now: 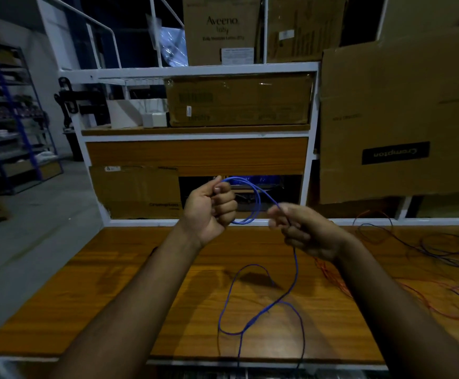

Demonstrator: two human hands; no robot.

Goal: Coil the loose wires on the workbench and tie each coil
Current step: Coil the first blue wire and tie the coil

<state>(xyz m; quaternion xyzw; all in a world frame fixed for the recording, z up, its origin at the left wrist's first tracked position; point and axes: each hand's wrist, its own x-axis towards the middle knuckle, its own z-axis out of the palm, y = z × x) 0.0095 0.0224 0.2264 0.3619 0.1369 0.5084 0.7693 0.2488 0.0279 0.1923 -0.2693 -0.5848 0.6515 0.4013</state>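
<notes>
A blue wire (295, 269) runs between both hands above the wooden workbench (129, 272). My left hand (209, 207) is fisted round a small coil of it, whose loops (253, 203) arch up and over to the right. My right hand (305, 231) pinches the same wire a little to the right, slightly blurred. From there the wire hangs down and lies in loose loops on the bench, then drops over the front edge.
Loose orange wires (441, 302) and dark blue wires (441, 250) sprawl over the right of the bench. A white shelf frame (195, 69) with cardboard boxes (239, 99) stands right behind the bench. A large Crompton box (398, 124) sits at right. Grey floor lies to the left.
</notes>
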